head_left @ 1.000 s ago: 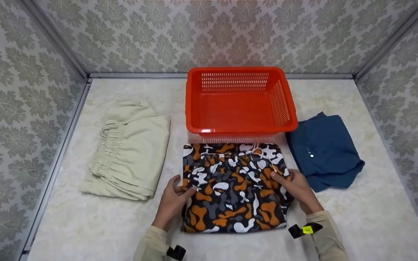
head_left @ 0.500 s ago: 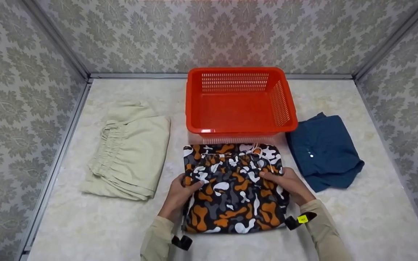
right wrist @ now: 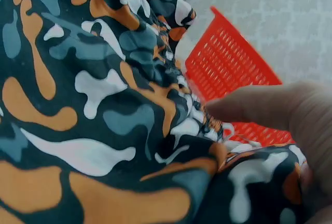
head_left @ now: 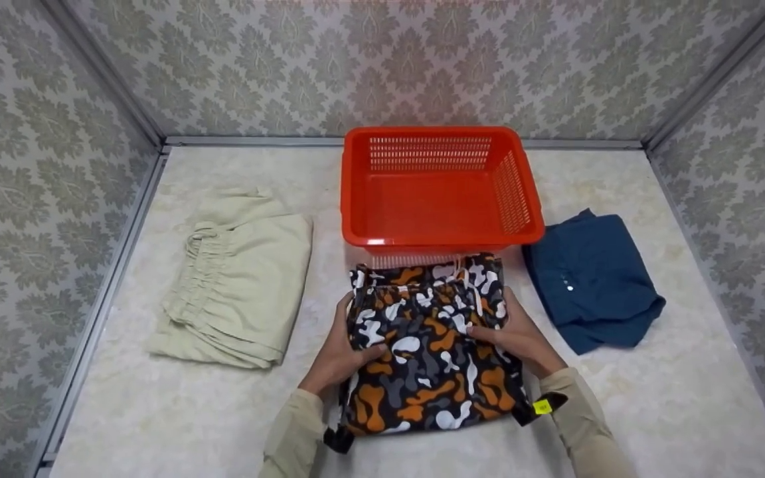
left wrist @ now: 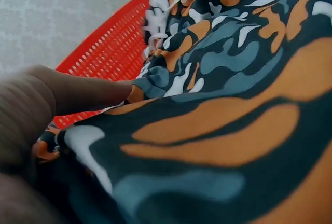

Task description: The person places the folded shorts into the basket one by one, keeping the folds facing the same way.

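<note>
Two hands hold one folded pair of camouflage-print drawstring pants [head_left: 425, 372], in the middle of the table [head_left: 130, 425] toward its front edge, which lies out of view. The left hand [head_left: 339, 348] grips the bundle's left side and the right hand [head_left: 518, 335] its right side, each thumb on top and the other fingers mostly hidden. Whether the bundle's lower end touches the tabletop is hard to tell.

The cloth looks thin, light and soft, neither fragile nor especially slippery. Having no stiffness of its own, it would probably sag in the middle and its layers could slide apart; both sides, through every layer, seem the best hold, rather than the loose drawstring.

The tabletop is pale, marbled and apparently smooth. A red perforated plastic basket [head_left: 439, 240] stands near the middle of the back edge, just beyond the pants, with nothing inside. Cream elastic-waist pants [head_left: 256, 279] lie folded toward the left edge, and a folded dark blue garment [head_left: 598, 279] toward the right edge. Damask-patterned walls [head_left: 276, 73] with grey metal strips enclose the back and both sides.
</note>
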Demonstrator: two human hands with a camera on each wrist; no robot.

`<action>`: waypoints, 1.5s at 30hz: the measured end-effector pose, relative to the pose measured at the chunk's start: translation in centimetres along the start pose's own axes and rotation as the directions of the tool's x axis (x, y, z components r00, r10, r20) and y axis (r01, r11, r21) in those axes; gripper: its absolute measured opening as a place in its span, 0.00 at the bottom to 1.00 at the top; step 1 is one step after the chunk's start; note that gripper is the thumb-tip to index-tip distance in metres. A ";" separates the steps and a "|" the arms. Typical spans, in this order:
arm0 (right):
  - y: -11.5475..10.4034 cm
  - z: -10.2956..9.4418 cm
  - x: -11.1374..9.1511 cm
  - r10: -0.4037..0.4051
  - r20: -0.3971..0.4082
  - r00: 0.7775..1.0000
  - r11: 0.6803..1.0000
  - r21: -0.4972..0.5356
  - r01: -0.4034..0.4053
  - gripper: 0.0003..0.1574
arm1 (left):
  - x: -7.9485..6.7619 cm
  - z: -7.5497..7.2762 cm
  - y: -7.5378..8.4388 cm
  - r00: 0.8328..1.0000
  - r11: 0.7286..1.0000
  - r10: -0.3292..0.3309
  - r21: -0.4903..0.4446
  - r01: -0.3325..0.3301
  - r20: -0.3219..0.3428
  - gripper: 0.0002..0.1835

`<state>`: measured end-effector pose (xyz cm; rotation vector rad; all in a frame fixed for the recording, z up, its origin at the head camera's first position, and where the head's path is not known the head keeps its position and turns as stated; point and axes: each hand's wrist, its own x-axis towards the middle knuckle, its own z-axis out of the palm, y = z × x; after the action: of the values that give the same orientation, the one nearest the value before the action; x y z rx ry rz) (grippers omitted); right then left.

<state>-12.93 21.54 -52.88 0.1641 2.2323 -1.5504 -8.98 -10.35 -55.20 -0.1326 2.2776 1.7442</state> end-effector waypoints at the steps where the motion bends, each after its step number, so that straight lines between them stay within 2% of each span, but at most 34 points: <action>1: 0.0 0.0 -0.1 -0.017 -0.012 1.000 1.000 -0.013 0.017 0.65 | 0.0 0.1 -0.1 1.000 1.000 0.021 -0.013 -0.021 -0.002 0.60; 5: 0.3 0.2 -0.1 -0.106 -0.097 0.990 0.985 -0.147 0.091 0.62 | -0.3 1.0 -0.6 0.994 0.994 0.100 -0.028 -0.102 -0.050 0.55; 7: 0.7 0.3 0.1 -0.156 -0.139 0.978 0.972 -0.198 0.127 0.56 | -0.4 1.3 -0.8 0.986 0.990 0.142 0.000 -0.142 -0.093 0.54; 8: 1.0 0.4 0.2 -0.185 -0.162 0.969 0.965 -0.218 0.147 0.54 | -0.5 1.5 -0.9 0.978 0.984 0.178 0.043 -0.175 -0.107 0.53; 10: 1.7 0.6 0.2 -0.240 -0.201 0.950 0.955 -0.224 0.194 0.49 | -0.7 1.8 -1.1 0.957 0.958 0.261 0.159 -0.240 -0.129 0.47; 14: 2.5 0.9 -0.4 -0.340 -0.243 0.908 0.939 -0.150 0.311 0.40 | -1.2 1.9 -1.1 0.903 0.865 0.406 0.377 -0.330 -0.141 0.30; 17: 2.3 1.0 -1.4 -0.359 -0.256 0.898 0.933 -0.093 0.346 0.38 | -1.6 1.8 -0.8 0.888 0.833 0.439 0.434 -0.342 -0.141 0.25; 22: -0.1 1.0 -4.3 -0.349 -0.270 0.897 0.936 -0.059 0.347 0.36 | -2.5 1.4 0.1 0.886 0.844 0.446 0.387 -0.371 -0.124 0.25; 25: -1.6 0.6 -5.6 -0.365 -0.272 0.890 0.930 -0.068 0.361 0.37 | -2.9 1.0 0.8 0.877 0.852 0.464 0.330 -0.406 -0.121 0.24; 28: -2.3 0.0 -6.1 -0.388 -0.285 0.876 0.920 -0.072 0.384 0.37 | -3.1 0.7 1.8 0.861 0.847 0.494 0.291 -0.445 -0.121 0.24; 31: -2.3 -0.8 -5.7 -0.410 -0.310 0.858 0.910 -0.075 0.408 0.36 | -3.3 0.4 3.2 0.849 0.842 0.513 0.262 -0.471 -0.124 0.23; 35: -3.0 -2.1 -4.7 -0.448 -0.317 0.836 0.891 -0.080 0.447 0.35 | -3.2 -0.2 5.2 0.848 0.844 0.515 0.251 -0.475 -0.128 0.23; 38: -4.3 -3.0 -3.8 -0.477 -0.294 0.828 0.874 -0.064 0.481 0.32 | -2.6 -0.8 6.8 0.855 0.847 0.506 0.257 -0.466 -0.117 0.25; 41: -5.9 -4.0 -2.6 -0.496 -0.267 0.826 0.863 -0.046 0.503 0.31 | -1.4 -1.3 8.2 0.874 0.861 0.476 0.251 -0.442 -0.094 0.28; 45: -8.3 -5.4 -0.5 -0.496 -0.237 0.835 0.864 -0.035 0.503 0.32 | 1.4 -2.3 10.1 0.906 0.891 0.418 0.220 -0.397 -0.059 0.32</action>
<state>-16.66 23.46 -43.86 -0.2681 2.5863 -1.9124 -13.03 -9.67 -45.61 0.3299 2.6974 1.7007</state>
